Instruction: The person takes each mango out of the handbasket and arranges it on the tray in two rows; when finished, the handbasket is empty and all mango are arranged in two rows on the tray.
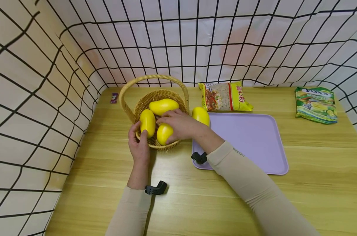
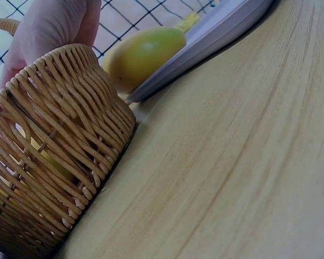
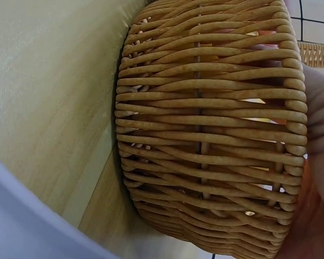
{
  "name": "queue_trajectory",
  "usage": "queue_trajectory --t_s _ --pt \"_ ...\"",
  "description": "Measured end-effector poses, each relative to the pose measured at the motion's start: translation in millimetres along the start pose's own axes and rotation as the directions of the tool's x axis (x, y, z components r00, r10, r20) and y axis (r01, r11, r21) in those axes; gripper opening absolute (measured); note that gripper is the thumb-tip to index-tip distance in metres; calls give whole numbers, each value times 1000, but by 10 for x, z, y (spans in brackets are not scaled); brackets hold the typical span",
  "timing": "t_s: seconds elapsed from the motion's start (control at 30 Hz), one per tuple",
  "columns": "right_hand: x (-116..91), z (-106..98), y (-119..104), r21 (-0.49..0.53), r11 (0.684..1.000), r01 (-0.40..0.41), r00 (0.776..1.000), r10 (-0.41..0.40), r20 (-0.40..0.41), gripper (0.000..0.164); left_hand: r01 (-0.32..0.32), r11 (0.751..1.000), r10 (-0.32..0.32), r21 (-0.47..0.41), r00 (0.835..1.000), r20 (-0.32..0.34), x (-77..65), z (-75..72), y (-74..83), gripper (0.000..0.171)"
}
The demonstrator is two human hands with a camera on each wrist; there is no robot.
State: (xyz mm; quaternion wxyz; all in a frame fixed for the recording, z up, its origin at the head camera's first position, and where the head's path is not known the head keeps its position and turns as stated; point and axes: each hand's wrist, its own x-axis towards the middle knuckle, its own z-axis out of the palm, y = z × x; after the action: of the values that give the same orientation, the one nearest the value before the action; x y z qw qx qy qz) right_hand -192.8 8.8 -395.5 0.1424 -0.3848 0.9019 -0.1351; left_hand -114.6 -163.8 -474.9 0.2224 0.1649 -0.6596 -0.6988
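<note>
In the head view, a wicker basket (image 1: 159, 147) with a tall handle stands left of centre and holds three yellow mangoes. My left hand (image 1: 139, 149) holds the left mango (image 1: 148, 122) at the rim, thumb on its near end and fingers along its outer side. Over the basket's right side, my right hand (image 1: 179, 124) grips the near mango (image 1: 164, 133) and partly covers it. A third mango (image 1: 163, 106) lies behind these two. One more mango (image 1: 200, 115) rests at the tray's far left corner. In the right wrist view, the basket wall (image 3: 210, 129) hides the grasp.
A lilac tray (image 1: 246, 141) lies right of the basket, beneath my right forearm. Behind it is a yellow food bag (image 1: 224, 96). A green packet (image 1: 316, 105) lies far right, and a small purple packet (image 1: 114, 98) far left. Black wire mesh (image 1: 196, 46) encloses the table.
</note>
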Motion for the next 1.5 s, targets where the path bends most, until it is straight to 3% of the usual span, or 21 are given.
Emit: queue_trajectory --t_s 1.1,1.5 --pt "-13 26 -5 -42 999 13 1000 -13 -5 72 22 1000 -22 1 1000 -2 -2 1 14 39" --pt "-26 47 -4 -19 999 31 996 -32 -77 73 19 1000 -19 20 1000 0 -12 -9 8 38"
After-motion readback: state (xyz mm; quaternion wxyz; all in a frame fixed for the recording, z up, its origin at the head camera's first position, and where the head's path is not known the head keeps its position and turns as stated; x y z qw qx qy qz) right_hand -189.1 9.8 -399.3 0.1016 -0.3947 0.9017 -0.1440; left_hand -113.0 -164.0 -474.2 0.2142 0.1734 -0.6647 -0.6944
